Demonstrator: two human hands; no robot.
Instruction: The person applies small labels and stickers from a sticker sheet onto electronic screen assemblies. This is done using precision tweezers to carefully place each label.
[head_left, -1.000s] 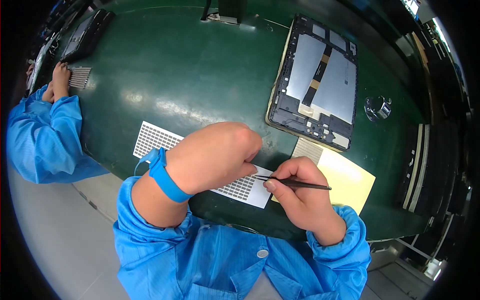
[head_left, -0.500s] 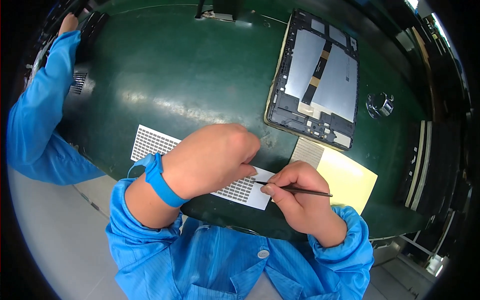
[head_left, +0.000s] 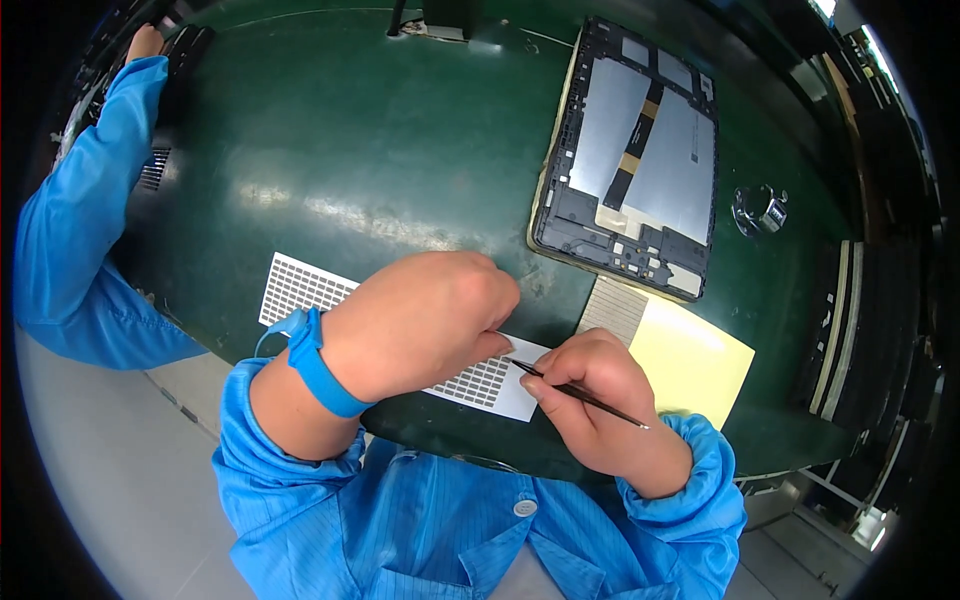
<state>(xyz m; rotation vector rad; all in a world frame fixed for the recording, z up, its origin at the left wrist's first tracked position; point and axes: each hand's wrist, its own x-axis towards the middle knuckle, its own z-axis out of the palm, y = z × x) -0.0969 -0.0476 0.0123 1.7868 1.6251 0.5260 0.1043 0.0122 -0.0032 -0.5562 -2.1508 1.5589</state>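
Note:
A white sheet of small dark grey rectangular stickers lies slantwise on the green table near its front edge. My left hand, with a blue wrist strap, covers the middle of the sheet. Its thumb and curled fingers pinch at the sheet's far edge; most of the fingertips are hidden. Closed round dark, pointed tweezers is my right hand. Their tip touches or hovers over the sheet's top row of stickers, just beside the left thumb. Whether a sticker is in the tip is too small to tell.
A tablet's opened housing, with a metal plate and dark ribbon cable, lies beyond my right hand. Yellow paper and a striped grey pad sit below it. A small clear-and-metal object stands right. Another person's blue sleeve reaches in left.
The rear end of the tweezers has swung down toward me, while their tip stays by the left thumb. My right hand has tilted slightly. The other person's arm has shifted a little.

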